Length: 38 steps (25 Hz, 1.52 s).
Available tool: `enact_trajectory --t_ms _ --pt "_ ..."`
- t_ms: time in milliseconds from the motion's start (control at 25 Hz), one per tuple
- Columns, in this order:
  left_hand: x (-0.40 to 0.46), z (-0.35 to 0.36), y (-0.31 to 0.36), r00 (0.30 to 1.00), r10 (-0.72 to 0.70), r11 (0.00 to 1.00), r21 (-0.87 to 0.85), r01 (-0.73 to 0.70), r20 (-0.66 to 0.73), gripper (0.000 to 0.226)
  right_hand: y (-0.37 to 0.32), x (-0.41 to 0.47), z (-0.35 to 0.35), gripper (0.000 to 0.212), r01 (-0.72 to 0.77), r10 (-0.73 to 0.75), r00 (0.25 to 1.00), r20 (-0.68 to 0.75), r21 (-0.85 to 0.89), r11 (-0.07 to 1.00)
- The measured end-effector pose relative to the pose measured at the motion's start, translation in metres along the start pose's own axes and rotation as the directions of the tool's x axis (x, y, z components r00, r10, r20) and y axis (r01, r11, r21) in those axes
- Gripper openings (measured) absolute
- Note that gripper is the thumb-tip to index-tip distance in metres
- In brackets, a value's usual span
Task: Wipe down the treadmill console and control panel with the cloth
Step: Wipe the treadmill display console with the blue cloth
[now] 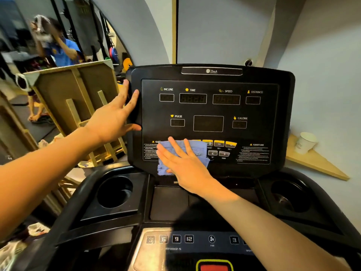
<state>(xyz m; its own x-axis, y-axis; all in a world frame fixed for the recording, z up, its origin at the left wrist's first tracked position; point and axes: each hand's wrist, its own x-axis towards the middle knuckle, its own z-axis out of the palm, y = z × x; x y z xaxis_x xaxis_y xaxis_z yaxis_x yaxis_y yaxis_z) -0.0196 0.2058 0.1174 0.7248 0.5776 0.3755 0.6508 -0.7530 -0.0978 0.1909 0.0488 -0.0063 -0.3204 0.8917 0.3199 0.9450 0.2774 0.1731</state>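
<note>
the cloth point(182, 156) is a soft, crumpled pale-blue rag, pressed flat against the lower left of the treadmill console point(212, 118), where it covers part of the row of yellow buttons point(219, 143) and the edge of the left caution text. the console is a broad, glossy black plastic panel with rounded corners, dark rectangular display windows and small yellow icons above white labels. below it sit two deep round cup holders point(115, 191), a matte tray, and the control panel point(187, 239), a dull metallic strip with square numbered keys. the right hand point(182, 163) lies palm-down on the cloth, fingers point(172, 143) straight and spread, pointing up and to the left, the forearm reaching in from the lower right. the left hand point(117, 116) grips the console's left edge: its fingers curl round the rim while the thumb lies across the front face. a white paper cup point(304, 142) stands on a pale wooden shelf point(316, 163) to the right.
</note>
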Motion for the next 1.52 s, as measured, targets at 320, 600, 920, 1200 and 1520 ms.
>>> enact_trajectory --t_ms 320,600,920,1200,1520 --pt "-0.006 -0.007 -0.015 0.997 0.070 0.998 -0.004 -0.070 0.011 0.102 -0.066 0.078 0.010 0.084 0.125 -0.126 0.992 -0.010 -0.067 0.990" --pt "-0.044 0.015 -0.037 0.995 0.094 0.991 -0.099 -0.095 -0.019 0.072 -0.028 0.114 -0.024 0.072 0.138 -0.158 0.985 -0.069 -0.235 0.962" --pt "-0.044 0.015 -0.040 0.988 0.134 0.987 -0.075 -0.140 -0.073 0.077 0.044 0.198 -0.102 0.077 0.062 -0.113 0.982 -0.154 -0.303 0.951" --pt "-0.035 0.023 -0.026 0.976 0.186 0.982 -0.007 -0.188 -0.113 0.087 0.094 0.189 -0.122 0.072 -0.039 -0.046 0.966 -0.253 -0.320 0.947" --pt "-0.016 0.011 -0.016 0.967 0.200 0.979 -0.015 -0.205 -0.155 0.087 0.163 0.114 -0.130 0.076 -0.126 0.022 0.955 -0.297 -0.336 0.934"
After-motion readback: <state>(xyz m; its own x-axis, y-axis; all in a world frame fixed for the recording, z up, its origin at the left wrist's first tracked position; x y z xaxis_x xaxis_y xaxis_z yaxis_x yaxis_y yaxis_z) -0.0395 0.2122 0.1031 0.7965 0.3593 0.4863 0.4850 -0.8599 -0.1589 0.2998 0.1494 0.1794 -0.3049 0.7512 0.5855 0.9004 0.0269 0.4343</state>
